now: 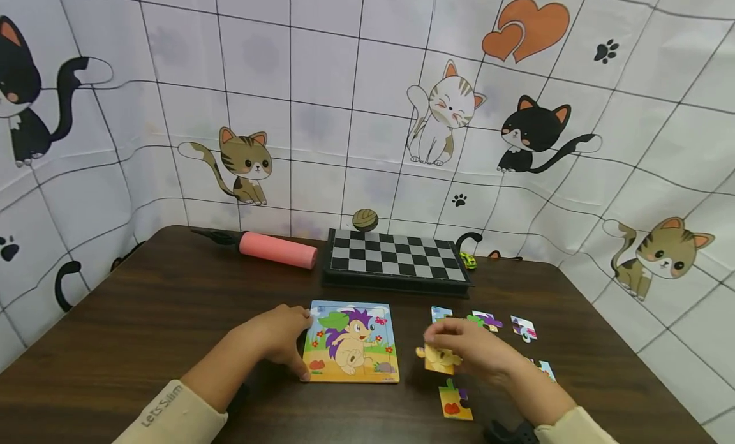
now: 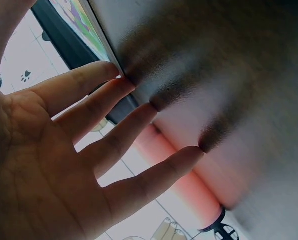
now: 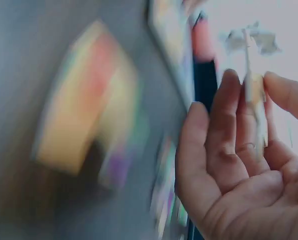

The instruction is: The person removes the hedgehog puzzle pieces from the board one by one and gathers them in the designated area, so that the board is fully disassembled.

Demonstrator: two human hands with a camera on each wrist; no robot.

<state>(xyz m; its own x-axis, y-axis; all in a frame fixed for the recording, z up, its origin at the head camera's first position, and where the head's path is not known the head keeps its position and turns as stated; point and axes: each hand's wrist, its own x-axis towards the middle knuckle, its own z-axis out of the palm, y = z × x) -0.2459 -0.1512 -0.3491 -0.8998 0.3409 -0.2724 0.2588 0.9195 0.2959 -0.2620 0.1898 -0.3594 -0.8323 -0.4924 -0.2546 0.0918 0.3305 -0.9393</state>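
Observation:
A square puzzle board [image 1: 350, 378] with a purple-spined hedgehog picture lies flat on the table. My left hand [image 1: 281, 339] rests at the board's left side, thumb by the lower corner and fingers by the upper one. Its fingers look straight and spread in the left wrist view, tips on the dark surface. Just above the table, right of the board, my right hand [image 1: 476, 349] pinches a yellow puzzle piece [image 1: 439, 360]. The right wrist view shows that piece [image 3: 257, 107] edge-on between thumb and fingers. Below it lies a loose piece with a red shape [image 1: 453, 406].
More loose puzzle pieces [image 1: 524, 328] lie beyond and right of my right hand, one partly behind it. A checkered game board [image 1: 396, 256] stands at the back, with a pink cylinder [image 1: 278, 250] to its left and a small yellow-green toy [image 1: 467, 260] at its right.

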